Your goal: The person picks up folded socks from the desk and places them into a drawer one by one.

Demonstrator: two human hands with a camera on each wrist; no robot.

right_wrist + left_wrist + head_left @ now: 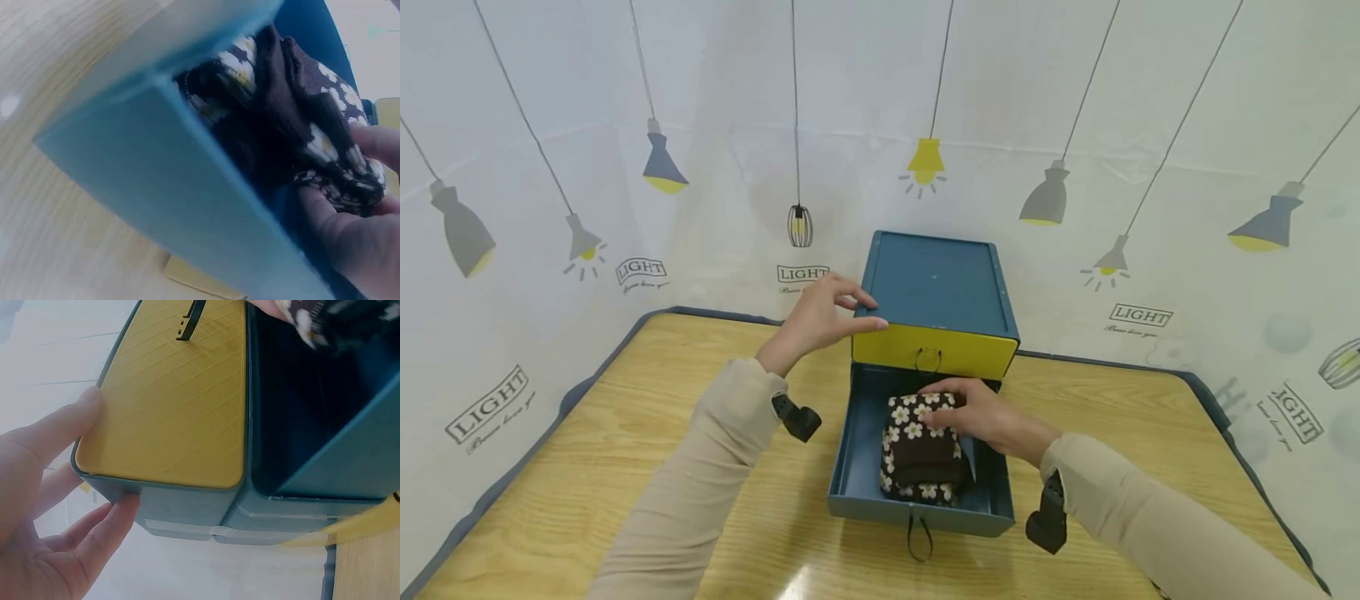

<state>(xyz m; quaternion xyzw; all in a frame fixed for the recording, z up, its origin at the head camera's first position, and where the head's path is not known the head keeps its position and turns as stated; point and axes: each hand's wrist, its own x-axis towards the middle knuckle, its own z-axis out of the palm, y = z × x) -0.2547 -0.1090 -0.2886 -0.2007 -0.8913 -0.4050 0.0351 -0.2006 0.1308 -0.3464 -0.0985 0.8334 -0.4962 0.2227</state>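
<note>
A folded dark cloth with white daisies lies in the pulled-out blue lower drawer. My right hand grips the far right part of this bundle, thumb on top. In the right wrist view, fingers curve round the daisy cloth. My left hand rests at the upper left front corner of the blue drawer box. Seen from the left wrist, a fingertip touches the edge of the yellow drawer front, with other fingers against the box's side.
The upper yellow-fronted drawer is closed and has a dark loop pull. Another loop hangs from the open drawer's front. The box stands on a wood-grain table, before a white lamp-print cloth.
</note>
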